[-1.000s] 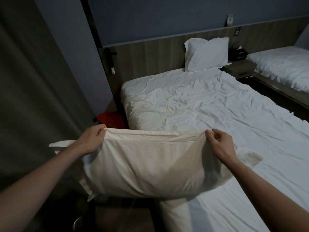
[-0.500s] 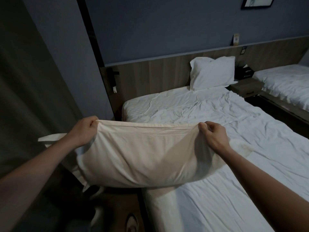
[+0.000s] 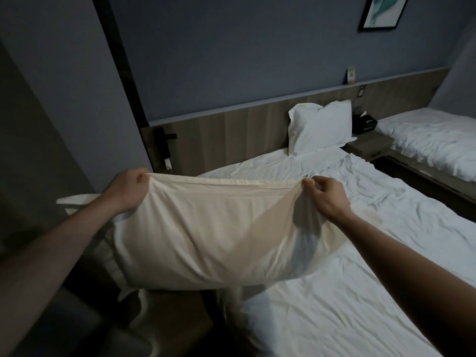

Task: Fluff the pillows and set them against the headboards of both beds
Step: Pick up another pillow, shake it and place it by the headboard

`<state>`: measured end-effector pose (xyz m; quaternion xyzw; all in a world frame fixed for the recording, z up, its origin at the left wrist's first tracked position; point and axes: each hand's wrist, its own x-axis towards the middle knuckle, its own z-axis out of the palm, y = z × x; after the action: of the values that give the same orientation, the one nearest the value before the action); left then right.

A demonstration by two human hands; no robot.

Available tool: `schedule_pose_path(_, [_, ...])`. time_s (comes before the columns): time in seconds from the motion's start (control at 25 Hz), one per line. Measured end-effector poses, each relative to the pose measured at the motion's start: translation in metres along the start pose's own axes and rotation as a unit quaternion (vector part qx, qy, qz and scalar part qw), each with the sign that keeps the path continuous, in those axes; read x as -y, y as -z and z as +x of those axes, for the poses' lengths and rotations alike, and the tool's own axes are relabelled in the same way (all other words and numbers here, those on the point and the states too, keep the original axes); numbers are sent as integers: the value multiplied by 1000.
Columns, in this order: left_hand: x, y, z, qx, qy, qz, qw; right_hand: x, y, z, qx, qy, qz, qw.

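Left hand (image 3: 127, 188) and right hand (image 3: 325, 195) are pinching the cream pillow's (image 3: 206, 233) top corners, mid-fluff; white pillow (image 3: 320, 127) is leaning on headboard (image 3: 231, 135) already; far bed (image 3: 432, 140) is showing none.

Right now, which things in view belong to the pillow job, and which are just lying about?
Part of the job:
cream pillow, gripped along its top edge by the left hand and right hand
white pillow, propped against the headboard
near bed
far bed

Just lying about:
framed picture
tissue box
nightstand
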<state>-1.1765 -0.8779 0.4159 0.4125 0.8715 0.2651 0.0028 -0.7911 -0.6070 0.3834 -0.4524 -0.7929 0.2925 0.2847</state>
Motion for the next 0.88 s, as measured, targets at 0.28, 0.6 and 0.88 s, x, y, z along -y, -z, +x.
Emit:
schedule_pose_path(0.28, [34,-21,97,25,4,-19,999,13,-52,74,-15,-21,2,1000])
schedule_pose_path(0.6, [68,-110,222,101,15,-4,995,-25,-123,189,14,-52,-34,998])
schedule_pose_path(0.88, [33,-130,328,68,-89,-69,991,-42,-130,288,-66,-45,-7,997])
